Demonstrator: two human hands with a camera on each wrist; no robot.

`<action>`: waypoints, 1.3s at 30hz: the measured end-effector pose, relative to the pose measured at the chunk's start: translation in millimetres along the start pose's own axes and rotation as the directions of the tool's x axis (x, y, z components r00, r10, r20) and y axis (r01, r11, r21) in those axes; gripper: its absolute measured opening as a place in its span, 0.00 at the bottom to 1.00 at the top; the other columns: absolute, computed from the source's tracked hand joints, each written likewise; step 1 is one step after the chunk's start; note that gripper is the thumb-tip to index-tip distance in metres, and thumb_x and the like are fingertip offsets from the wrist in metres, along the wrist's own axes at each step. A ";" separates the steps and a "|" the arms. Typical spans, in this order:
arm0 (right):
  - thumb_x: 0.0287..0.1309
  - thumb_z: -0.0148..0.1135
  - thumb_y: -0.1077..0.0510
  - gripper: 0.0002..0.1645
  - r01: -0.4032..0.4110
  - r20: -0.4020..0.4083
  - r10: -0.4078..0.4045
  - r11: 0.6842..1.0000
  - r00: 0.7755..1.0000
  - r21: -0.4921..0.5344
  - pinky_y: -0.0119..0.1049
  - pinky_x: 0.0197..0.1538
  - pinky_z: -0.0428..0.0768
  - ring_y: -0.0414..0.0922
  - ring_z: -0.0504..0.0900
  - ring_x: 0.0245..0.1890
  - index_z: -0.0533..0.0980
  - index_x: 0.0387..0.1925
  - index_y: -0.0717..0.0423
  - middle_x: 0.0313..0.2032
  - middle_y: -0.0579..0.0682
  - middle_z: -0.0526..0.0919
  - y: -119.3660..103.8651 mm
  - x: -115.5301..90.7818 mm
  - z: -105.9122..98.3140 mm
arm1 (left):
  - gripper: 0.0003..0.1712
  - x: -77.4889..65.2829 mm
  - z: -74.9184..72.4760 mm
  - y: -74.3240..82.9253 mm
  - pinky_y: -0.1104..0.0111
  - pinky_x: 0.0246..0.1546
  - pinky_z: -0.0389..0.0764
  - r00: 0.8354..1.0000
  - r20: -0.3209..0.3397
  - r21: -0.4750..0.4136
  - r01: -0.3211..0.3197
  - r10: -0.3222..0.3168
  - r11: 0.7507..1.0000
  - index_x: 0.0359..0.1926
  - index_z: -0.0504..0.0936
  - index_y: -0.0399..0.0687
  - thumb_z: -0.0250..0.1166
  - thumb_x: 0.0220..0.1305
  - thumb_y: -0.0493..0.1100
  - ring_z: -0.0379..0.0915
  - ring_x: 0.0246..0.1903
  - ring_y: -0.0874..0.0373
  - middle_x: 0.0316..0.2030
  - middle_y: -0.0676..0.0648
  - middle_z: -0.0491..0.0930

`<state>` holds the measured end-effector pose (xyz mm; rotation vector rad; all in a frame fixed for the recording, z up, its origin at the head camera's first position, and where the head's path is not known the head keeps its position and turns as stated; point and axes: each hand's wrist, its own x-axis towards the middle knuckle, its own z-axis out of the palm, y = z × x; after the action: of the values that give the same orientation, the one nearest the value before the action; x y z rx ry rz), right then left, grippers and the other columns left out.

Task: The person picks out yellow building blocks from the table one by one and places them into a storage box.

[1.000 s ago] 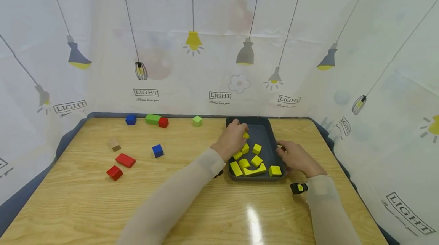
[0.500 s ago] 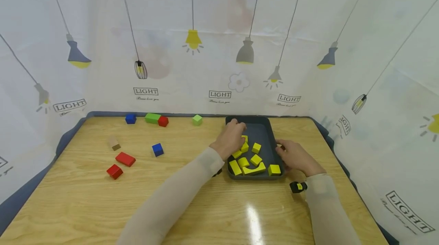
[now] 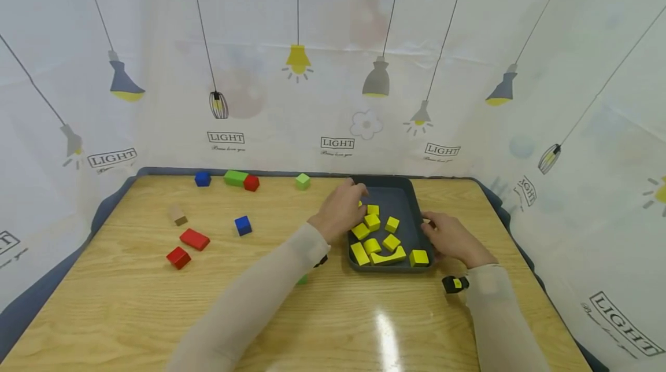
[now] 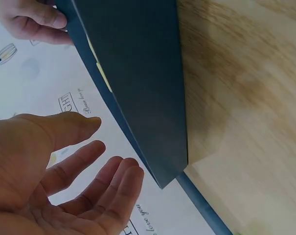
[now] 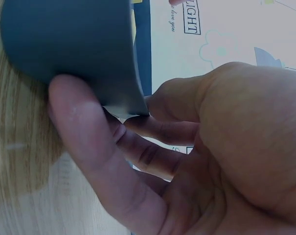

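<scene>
My left hand [image 3: 339, 209] is over the left rim of a dark grey tray [image 3: 398, 195], its fingers loosely bent. In the left wrist view, that hand [image 4: 64, 183] has nothing between thumb and fingers. Several yellow blocks lie in the tray, among them an arch-shaped block [image 3: 388, 257] and a cube [image 3: 418, 258] at the near right corner. One yellow block at the left side is partly hidden by my left hand. My right hand [image 3: 454, 238] grips the tray's right rim; in the right wrist view, the thumb and fingers pinch the tray's edge [image 5: 123, 63].
Left on the wooden table [image 3: 156, 314] lie red blocks [image 3: 195, 239], blue blocks [image 3: 243, 225] and a plain wood block [image 3: 177, 214]. A long green block [image 3: 236, 177] and a light green cube [image 3: 303, 181] are near the back edge. Another green block [image 3: 302, 280] is mostly hidden behind my left sleeve.
My left hand has drawn back leftward from the yellow block it was at, which now rests in the tray. The right hand stays at the rim. The head view has shifted slightly.
</scene>
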<state>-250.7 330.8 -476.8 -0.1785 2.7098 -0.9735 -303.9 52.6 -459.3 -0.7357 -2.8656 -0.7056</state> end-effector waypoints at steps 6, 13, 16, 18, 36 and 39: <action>0.79 0.45 0.58 0.28 0.005 0.003 -0.005 1.000 1.000 0.008 0.41 0.27 0.84 0.47 0.82 0.27 0.58 0.74 0.63 0.55 0.66 0.76 -0.8 -0.2 -0.2 | 0.18 -10.1 -5.5 -14.9 0.72 0.39 0.79 1.000 -0.030 0.002 -0.009 0.009 1.000 0.56 0.81 0.47 0.68 0.66 0.43 0.72 0.39 0.61 0.46 0.50 0.74; 0.79 0.45 0.58 0.28 -0.010 -0.001 0.010 1.000 1.000 0.002 0.41 0.28 0.84 0.47 0.82 0.27 0.58 0.74 0.64 0.56 0.67 0.76 -0.8 0.1 -0.1 | 0.18 -26.0 -20.6 -33.3 0.68 0.40 0.79 0.999 -0.042 -0.006 -0.003 0.003 1.000 0.57 0.81 0.47 0.67 0.67 0.42 0.73 0.42 0.59 0.49 0.48 0.76; 0.79 0.44 0.58 0.28 -0.015 -0.001 0.015 1.000 1.000 -0.007 0.41 0.28 0.84 0.47 0.82 0.27 0.58 0.74 0.64 0.56 0.66 0.76 -0.1 1.1 0.8 | 0.19 -34.4 -27.7 -41.8 0.67 0.40 0.79 0.999 -0.041 -0.005 0.014 -0.014 1.000 0.58 0.81 0.49 0.67 0.68 0.44 0.72 0.43 0.59 0.50 0.48 0.76; 0.79 0.44 0.58 0.28 -0.015 -0.001 0.015 1.000 1.000 -0.011 0.40 0.28 0.84 0.46 0.83 0.27 0.58 0.74 0.63 0.57 0.67 0.76 0.5 1.7 1.5 | 0.19 -40.2 -31.7 -47.9 0.66 0.40 0.79 0.999 -0.036 0.002 0.028 -0.028 1.000 0.59 0.81 0.50 0.67 0.68 0.46 0.72 0.42 0.59 0.50 0.48 0.75; 0.80 0.44 0.56 0.28 -0.006 -0.008 0.006 1.000 1.000 0.009 0.41 0.29 0.84 0.48 0.82 0.28 0.59 0.75 0.58 0.56 0.65 0.77 0.6 -0.5 1.0 | 0.18 -106.8 -63.1 -93.9 0.65 0.34 0.78 0.997 -0.068 0.057 0.047 -0.044 0.997 0.55 0.82 0.48 0.69 0.66 0.46 0.72 0.36 0.56 0.46 0.47 0.75; 0.80 0.44 0.55 0.28 -0.009 -0.010 0.009 1.000 1.000 0.002 0.41 0.28 0.84 0.49 0.81 0.26 0.59 0.76 0.57 0.51 0.63 0.80 2.6 0.2 1.1 | 0.19 -118.6 -65.7 -101.8 0.63 0.35 0.80 0.996 -0.080 0.066 0.035 -0.030 0.997 0.55 0.82 0.47 0.70 0.65 0.45 0.73 0.39 0.54 0.47 0.44 0.76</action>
<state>-250.7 332.0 -479.2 -0.1606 2.7164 -0.9775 -249.6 -107.8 -467.4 -0.6385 -2.8205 -0.6235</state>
